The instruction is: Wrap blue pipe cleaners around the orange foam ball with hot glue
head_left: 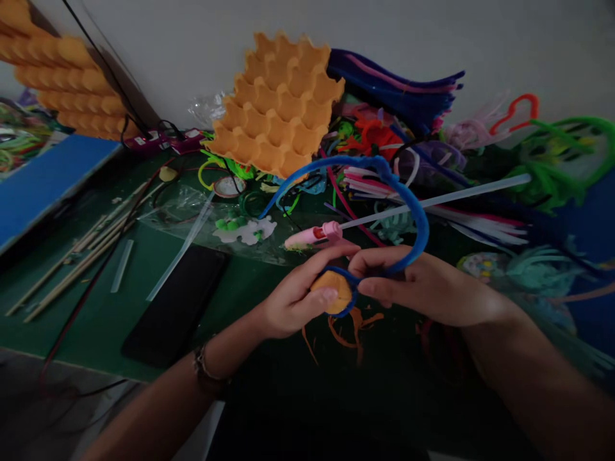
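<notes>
Left hand (293, 298) holds a rounded orange pulp cup (335, 281), partly edged by blue fuzzy stem (421, 221); right hand (423, 285) pinches it, long end unwrapped.

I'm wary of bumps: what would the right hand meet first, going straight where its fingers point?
Beyond the blue strip it pinches, the right hand would probably meet the orange piece in the left hand, though depth is unclear.

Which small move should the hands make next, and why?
Probably the right hand should guide the blue fuzzy stem a little further around the orange piece: the left hand steadies that piece, the stem lies along part of its edge, and a long end arches free.
</notes>
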A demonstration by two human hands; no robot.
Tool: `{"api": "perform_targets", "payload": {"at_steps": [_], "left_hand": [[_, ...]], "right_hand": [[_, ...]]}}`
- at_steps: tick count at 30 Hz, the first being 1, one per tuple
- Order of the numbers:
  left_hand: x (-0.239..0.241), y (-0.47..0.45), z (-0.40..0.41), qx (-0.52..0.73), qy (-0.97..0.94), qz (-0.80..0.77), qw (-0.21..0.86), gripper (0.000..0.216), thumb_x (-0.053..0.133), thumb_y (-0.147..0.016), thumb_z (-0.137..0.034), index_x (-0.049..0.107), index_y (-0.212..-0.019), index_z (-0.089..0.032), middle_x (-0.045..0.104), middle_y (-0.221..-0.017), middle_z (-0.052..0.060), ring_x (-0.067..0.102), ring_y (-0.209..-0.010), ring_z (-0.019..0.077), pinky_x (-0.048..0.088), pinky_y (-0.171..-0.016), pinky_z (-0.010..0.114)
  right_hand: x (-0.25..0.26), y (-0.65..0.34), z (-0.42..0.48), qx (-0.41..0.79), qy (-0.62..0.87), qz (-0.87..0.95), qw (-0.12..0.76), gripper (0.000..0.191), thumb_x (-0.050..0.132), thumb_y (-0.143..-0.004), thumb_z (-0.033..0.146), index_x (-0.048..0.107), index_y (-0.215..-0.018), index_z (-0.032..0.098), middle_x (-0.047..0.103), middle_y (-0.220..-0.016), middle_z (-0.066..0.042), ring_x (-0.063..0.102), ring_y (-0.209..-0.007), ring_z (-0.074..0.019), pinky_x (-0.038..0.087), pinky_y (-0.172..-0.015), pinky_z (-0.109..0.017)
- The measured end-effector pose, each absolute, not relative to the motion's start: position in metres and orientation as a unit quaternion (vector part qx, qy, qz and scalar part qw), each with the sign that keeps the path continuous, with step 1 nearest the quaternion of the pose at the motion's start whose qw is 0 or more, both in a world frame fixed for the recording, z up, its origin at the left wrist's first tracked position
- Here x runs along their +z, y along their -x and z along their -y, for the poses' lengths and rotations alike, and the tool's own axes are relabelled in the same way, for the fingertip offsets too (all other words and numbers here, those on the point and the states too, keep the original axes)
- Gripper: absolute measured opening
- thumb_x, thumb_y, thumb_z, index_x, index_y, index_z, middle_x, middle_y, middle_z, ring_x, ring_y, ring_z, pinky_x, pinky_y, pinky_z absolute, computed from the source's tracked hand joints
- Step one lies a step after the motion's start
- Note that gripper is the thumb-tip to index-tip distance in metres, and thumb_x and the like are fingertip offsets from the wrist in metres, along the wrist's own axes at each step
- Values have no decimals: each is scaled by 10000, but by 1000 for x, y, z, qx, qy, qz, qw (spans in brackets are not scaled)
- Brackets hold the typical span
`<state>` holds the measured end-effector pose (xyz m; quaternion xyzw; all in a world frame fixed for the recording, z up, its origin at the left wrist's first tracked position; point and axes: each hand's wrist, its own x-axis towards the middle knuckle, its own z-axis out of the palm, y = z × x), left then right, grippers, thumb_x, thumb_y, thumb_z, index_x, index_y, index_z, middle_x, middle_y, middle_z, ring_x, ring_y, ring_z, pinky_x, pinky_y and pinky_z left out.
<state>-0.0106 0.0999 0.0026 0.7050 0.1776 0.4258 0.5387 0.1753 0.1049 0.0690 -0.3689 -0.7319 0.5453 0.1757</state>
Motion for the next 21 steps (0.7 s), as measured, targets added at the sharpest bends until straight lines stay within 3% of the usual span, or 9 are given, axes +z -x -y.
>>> {"api": "perform_targets", "payload": {"at_steps": [4, 7, 11, 13, 21], "left_hand": [[1, 14, -108, 466, -667, -173, 554, 423, 422, -905, -423, 508, -1229, -165, 603, -1181, 115, 571, -1084, 252, 469, -915, 367], [-2, 20, -114, 499, -636, -191, 557, 425, 387, -914, -443, 514, -1216, -172, 634, -1115, 99, 624, -943, 215, 510, -795, 338], [-3, 22, -113, 480, -681, -222, 506, 457, 403, -898, -480, 518, -1224, -182, 587, -1235, 110, 477, -1210, 273, 408, -987, 413], [-2, 21, -111, 469, -697, -229, 493, 476, 414, -892, -489, 498, -1252, -189, 546, -1297, 113, 436, -1258, 277, 369, -1032, 428], [-5, 18, -112, 456, -755, -208, 423, 451, 431, -899, -410, 438, -1295, -195, 533, -1305, 129, 528, -1174, 247, 432, -990, 381]], "right_hand": [[71, -179, -102, 621, 320, 703, 134, 297, 476, -860, 401, 512, -684, 164, 409, -581, 46, 383, -483, -50, 313, -433, -179], [72, -180, -101, 555, 330, 749, 151, 292, 461, -874, 330, 517, -640, 165, 463, -597, 34, 420, -511, -50, 345, -476, -173], [67, -174, -101, 424, 439, 757, 233, 105, 566, -799, 269, 599, -760, 178, 536, -634, 39, 465, -555, -63, 386, -527, -177], [62, -169, -100, 406, 453, 745, 275, 113, 619, -755, 266, 620, -830, 181, 555, -649, 38, 489, -569, -73, 405, -535, -186], [47, -156, -93, 421, 475, 677, 373, 142, 619, -750, 284, 645, -850, 186, 648, -721, 8, 600, -664, -129, 475, -602, -249]]}}
